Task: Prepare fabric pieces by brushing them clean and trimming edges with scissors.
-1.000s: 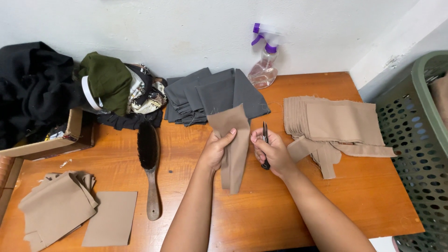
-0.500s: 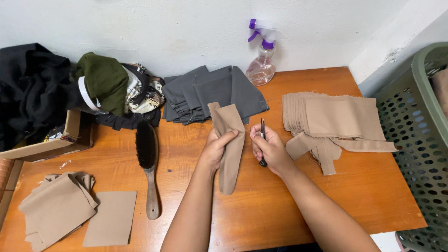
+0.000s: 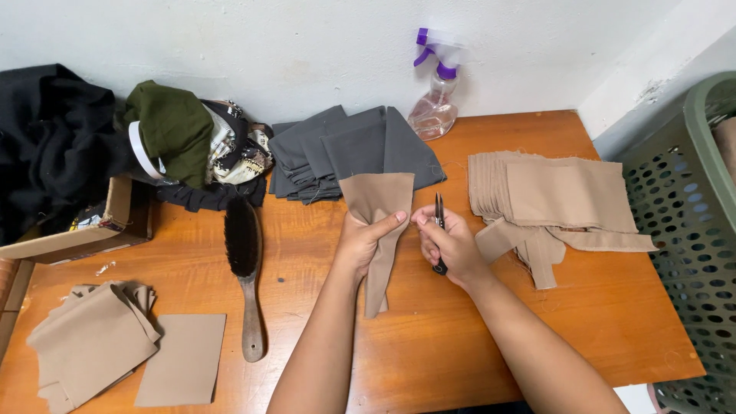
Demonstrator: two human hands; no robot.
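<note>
Tan fabric piece (image 3: 377, 222), one long folded strip, stands upright at the centre of the frame just above the wooden table (image 3: 613, 322), its wide end up and its narrow tail hanging toward the tabletop. One left hand (image 3: 362, 244) grips it from the left, fingers curled behind the cloth and the thumb laid across its front, pointing right. One right hand (image 3: 451, 245), just beside it on the right, is closed round one small pair of black thread snips (image 3: 439, 230), whose tips stick up past the fingers next to the cloth's right edge; whether the blades touch the cloth I cannot tell. At centre right lies one stack of tan fabric pieces (image 3: 560, 195), too many to count, with a few loose strips trailing from its lower edge. Behind the hands sits one pile of grey fabric pieces (image 3: 337, 149), and right of it, against the wall, one clear spray bottle (image 3: 435, 107) with a purple trigger. One dark-bristled wooden brush (image 3: 245, 268) lies left of centre, handle toward the bottom edge. In the lower left are one heap of tan cloth (image 3: 88, 341) and one flat tan square (image 3: 184, 358) beside it. In the upper left are one open cardboard box (image 3: 115, 222) and a mound of black and olive clothing (image 3: 165, 130). One green plastic basket (image 3: 690, 192) fills the right edge.
</note>
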